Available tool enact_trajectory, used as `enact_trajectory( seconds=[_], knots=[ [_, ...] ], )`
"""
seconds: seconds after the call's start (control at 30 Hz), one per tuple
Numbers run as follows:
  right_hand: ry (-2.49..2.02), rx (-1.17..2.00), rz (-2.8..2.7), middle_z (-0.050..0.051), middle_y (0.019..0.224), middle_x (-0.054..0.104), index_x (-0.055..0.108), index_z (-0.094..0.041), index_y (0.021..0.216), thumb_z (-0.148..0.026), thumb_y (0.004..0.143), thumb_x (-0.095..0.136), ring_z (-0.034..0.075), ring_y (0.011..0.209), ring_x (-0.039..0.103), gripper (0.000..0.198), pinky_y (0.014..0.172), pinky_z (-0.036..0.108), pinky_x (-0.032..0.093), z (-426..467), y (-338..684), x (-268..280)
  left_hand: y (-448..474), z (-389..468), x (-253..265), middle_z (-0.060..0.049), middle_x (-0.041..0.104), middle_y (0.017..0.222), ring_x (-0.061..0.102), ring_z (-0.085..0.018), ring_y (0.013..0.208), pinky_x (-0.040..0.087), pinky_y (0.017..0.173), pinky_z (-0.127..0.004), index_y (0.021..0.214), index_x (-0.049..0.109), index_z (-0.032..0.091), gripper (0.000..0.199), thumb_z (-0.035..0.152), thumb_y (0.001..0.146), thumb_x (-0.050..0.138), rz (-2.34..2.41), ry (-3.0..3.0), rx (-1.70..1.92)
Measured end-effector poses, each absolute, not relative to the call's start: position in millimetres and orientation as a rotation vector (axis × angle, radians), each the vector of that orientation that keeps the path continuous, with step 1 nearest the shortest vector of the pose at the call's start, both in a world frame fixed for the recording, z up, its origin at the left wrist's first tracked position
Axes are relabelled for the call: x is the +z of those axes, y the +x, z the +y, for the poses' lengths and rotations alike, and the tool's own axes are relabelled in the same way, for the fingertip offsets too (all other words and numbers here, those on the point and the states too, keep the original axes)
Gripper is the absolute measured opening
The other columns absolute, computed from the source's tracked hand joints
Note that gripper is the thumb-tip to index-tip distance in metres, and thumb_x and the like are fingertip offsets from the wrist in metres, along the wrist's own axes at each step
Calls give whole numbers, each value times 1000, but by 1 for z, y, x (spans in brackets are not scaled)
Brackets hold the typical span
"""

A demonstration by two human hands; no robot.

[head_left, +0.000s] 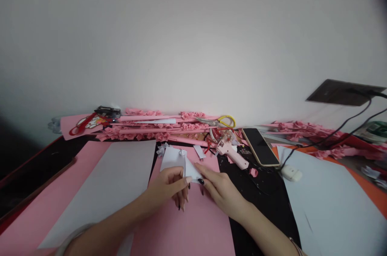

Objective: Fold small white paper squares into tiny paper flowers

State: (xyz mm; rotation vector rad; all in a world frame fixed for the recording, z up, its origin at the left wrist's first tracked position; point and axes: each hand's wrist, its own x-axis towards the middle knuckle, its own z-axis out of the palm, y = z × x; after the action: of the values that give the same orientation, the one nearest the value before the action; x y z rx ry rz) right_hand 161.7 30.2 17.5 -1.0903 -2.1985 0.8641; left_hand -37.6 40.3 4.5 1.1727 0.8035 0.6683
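Note:
A small folded piece of white paper (pixel 191 170) is pinched between both hands over a pink sheet (pixel 193 227). My left hand (pixel 171 185) grips its lower left side with thumb and fingers. On its right edge, my right hand (pixel 219 187) holds it with thumb and index finger. Just behind lies a white paper square (pixel 172 157), flat on the pink sheet. Small white folded paper pieces (pixel 162 149) rest near its top edge. A narrow white paper strip (pixel 199 151) lies to the right of these.
A pink glue gun (pixel 232 154), scissors with yellow handles (pixel 226 121) and a phone (pixel 260 147) lie behind to the right. Pink paper flower stems (pixel 145 130) line the wall. White sheets (pixel 329 199) cover the right side. Black cables (pixel 335 131) run from the wall socket (pixel 335 92).

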Motion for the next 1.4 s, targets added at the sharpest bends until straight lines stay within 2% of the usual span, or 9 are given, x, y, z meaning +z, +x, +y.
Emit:
enact_trajectory(
  seconds=[0.2,0.47,0.6,0.7,0.9,1.0,1.17,1.3,1.4],
  knots=[
    [-1138,1035,-1986,-1,57,56,55,-16,111,-22,94,33,10,46,48,29,50,20,40,31,158,17,-37,41,6,0,63,57,61,-12,41,44,39,-19,74,50,16,28,42,81,55,816,1177,639],
    [-1018,1447,-1667,-3,62,56,46,-17,102,-36,93,39,9,44,51,22,43,20,40,32,154,6,-38,41,6,-2,65,72,65,-14,53,51,49,-23,99,52,16,27,36,82,56,814,1206,693],
    [-946,1604,-1629,-3,60,57,44,-18,99,-42,91,41,9,41,53,26,41,20,41,32,151,5,-39,42,1,-4,67,67,65,-15,58,51,53,-25,93,56,14,24,36,84,52,796,1237,726],
    [-1006,1539,-1629,-4,54,54,48,-17,88,-44,88,45,10,41,51,28,42,20,42,33,151,7,-39,43,-1,-3,66,66,64,-15,57,52,55,-27,88,58,13,23,35,84,53,815,1249,720],
    [-1104,1542,-1537,-4,43,51,49,-15,65,-47,83,51,8,33,44,37,36,18,36,38,154,6,-39,43,2,1,59,57,56,-11,49,46,48,-22,85,58,13,21,33,81,55,847,1321,735],
    [-1102,1595,-1463,-3,44,54,50,-15,70,-47,81,54,7,31,45,34,33,18,36,39,154,4,-40,44,3,3,54,56,50,-9,50,41,48,-20,77,59,14,20,32,81,54,883,1367,750],
    [-1008,1595,-1411,-5,46,56,55,-13,97,-38,81,59,9,33,50,31,33,17,40,40,155,7,-41,43,1,4,49,53,46,-9,49,38,49,-19,72,62,13,22,31,82,53,882,1414,725],
    [-851,1735,-1269,0,53,61,60,-12,97,-31,80,60,11,38,57,26,39,21,47,40,157,7,-40,42,5,1,56,57,53,-11,53,44,52,-22,77,66,14,22,32,82,54,821,1309,712],
    [-756,1806,-1126,3,59,66,65,-12,92,-22,77,60,14,44,62,19,42,22,50,39,160,7,-42,42,8,-3,65,68,61,-15,63,49,60,-26,92,67,14,22,30,79,58,777,1141,724]
  ],
)
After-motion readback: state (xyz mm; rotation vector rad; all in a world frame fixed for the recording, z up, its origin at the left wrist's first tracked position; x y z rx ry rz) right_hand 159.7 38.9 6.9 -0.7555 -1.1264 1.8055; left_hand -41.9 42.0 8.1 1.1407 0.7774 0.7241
